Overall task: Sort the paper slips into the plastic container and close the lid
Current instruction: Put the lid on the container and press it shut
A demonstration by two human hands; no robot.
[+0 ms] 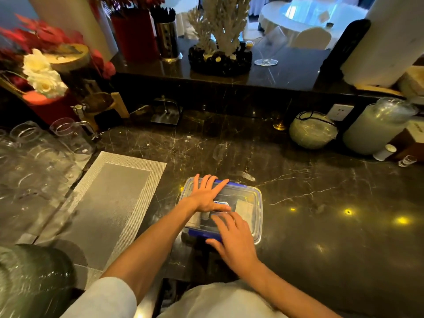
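A clear plastic container (254,203) with blue latches stands on the dark marble counter, its transparent lid on top. Paper slips (244,208) show through the lid inside. My left hand (206,195) lies flat on the far left part of the lid, fingers spread. My right hand (231,239) rests over the near edge of the lid, fingers on top and thumb by the blue near latch (199,234). Neither hand holds anything.
A silver woven placemat (110,203) lies left of the container. Several clear glasses and a pitcher (73,136) stand at far left. A round glass vase (312,130), a large jar (378,127) and a small shot glass (407,160) stand at the right back.
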